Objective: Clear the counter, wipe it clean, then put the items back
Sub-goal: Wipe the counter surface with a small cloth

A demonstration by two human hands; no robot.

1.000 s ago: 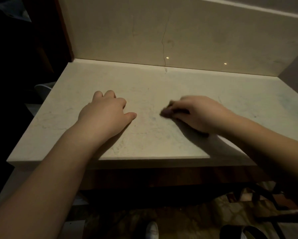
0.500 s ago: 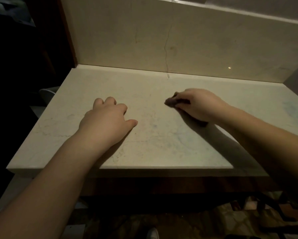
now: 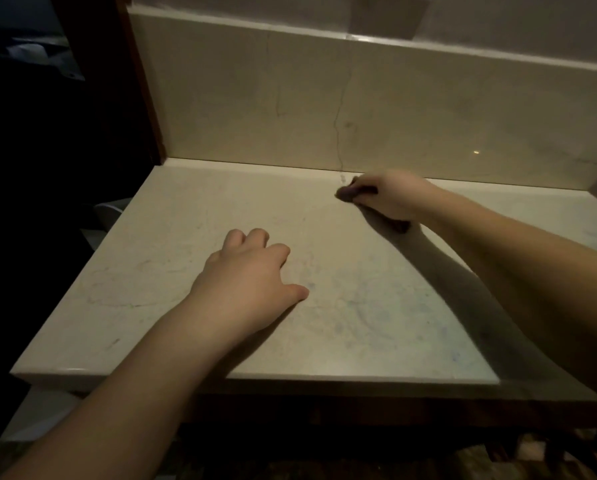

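A pale marble counter (image 3: 158,271) fills the head view and carries no items. My right hand (image 3: 392,199) is at the back of the counter, close to the backsplash, with its fingers curled over a small dark cloth (image 3: 346,193) that it presses on the surface. Only a dark tip of the cloth shows past the fingers. My left hand (image 3: 245,282) rests palm down on the middle of the counter, fingers loosely bent, holding nothing. Faint bluish smears mark the stone to the right of my left hand.
A marble backsplash (image 3: 255,98) with a thin vertical crack stands behind the counter. A dark wooden edge (image 3: 141,81) borders the counter on the left, with dark space beyond. The counter's front edge (image 3: 117,377) overhangs a dim floor.
My right hand has slid the cloth away from me, from the middle of the counter to its back edge. My left hand has stayed in place.
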